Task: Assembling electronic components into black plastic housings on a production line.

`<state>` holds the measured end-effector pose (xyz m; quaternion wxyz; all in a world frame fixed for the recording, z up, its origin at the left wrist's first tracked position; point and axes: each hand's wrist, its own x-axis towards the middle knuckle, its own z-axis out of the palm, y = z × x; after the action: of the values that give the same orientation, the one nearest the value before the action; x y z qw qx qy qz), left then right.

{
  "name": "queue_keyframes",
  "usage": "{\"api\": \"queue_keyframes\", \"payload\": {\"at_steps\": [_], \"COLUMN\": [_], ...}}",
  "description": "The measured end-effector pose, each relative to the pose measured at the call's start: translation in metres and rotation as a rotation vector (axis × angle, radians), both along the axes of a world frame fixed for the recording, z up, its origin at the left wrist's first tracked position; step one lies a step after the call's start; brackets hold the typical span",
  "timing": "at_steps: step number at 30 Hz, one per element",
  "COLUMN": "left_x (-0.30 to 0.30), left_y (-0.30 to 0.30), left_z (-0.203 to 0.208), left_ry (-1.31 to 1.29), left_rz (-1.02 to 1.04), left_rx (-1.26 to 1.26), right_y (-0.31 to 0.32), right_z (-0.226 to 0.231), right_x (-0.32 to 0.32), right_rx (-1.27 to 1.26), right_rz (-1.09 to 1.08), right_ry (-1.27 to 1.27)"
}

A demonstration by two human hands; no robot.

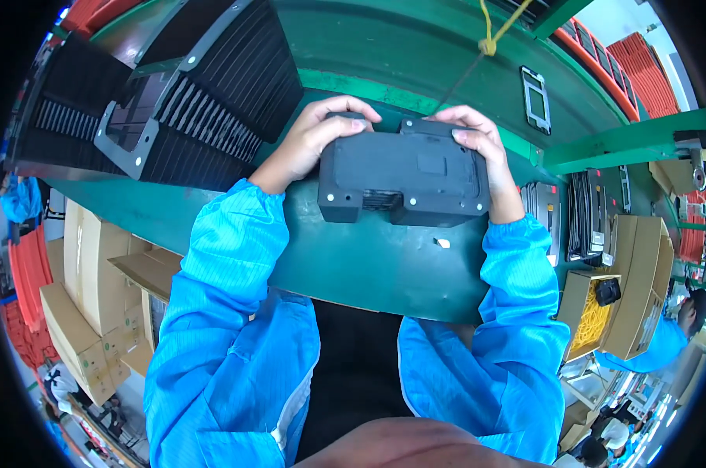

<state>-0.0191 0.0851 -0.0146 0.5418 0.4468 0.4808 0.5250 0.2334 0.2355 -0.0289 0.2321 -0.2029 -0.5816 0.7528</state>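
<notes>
Left hand [315,139] and right hand [478,148] gripping dark housing [404,178], far edge hidden by fingers, underside unseen

Green workbench [384,265]; cardboard boxes [95,296] left; bright daylight.

Brown cardboard boxes [95,288] stack at the left below the desk. At the right, an open cardboard carton [638,285] stands beside a smaller box holding yellow pieces [587,316].
</notes>
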Motion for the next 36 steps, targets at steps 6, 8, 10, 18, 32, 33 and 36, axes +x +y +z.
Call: {"api": "queue_keyframes", "payload": {"at_steps": [6, 8, 10, 18, 32, 33, 36], "left_x": [-0.005, -0.008, -0.005, -0.008, -0.009, -0.008, -0.005], "left_y": [-0.002, 0.001, 0.0, -0.001, 0.0, 0.001, -0.002], "left_z": [-0.009, -0.015, -0.013, -0.014, -0.011, -0.012, -0.007], "left_ry": [0.15, 0.15, 0.143, 0.194, 0.182, 0.224, 0.189], "left_rz": [-0.081, -0.115, -0.143, -0.127, -0.112, -0.133, -0.09], "left_rx": [0.125, 0.166, 0.181, 0.193, 0.152, 0.191, 0.146], "right_y": [-0.001, -0.004, -0.008, -0.01, -0.011, -0.011, -0.009], "right_z": [0.001, 0.006, 0.007, -0.001, 0.001, 0.001, -0.002], "right_x": [0.003, 0.002, 0.006, 0.002, 0.005, 0.006, 0.006], "right_rx": [0.181, 0.136, 0.107, 0.147, 0.143, 0.148, 0.147], "right_rz": [0.132, 0.12, 0.103, 0.066, 0.061, 0.049, 0.036], "right_ry": [0.024, 0.034, 0.032, 0.007, -0.036, -0.03, -0.015]}}
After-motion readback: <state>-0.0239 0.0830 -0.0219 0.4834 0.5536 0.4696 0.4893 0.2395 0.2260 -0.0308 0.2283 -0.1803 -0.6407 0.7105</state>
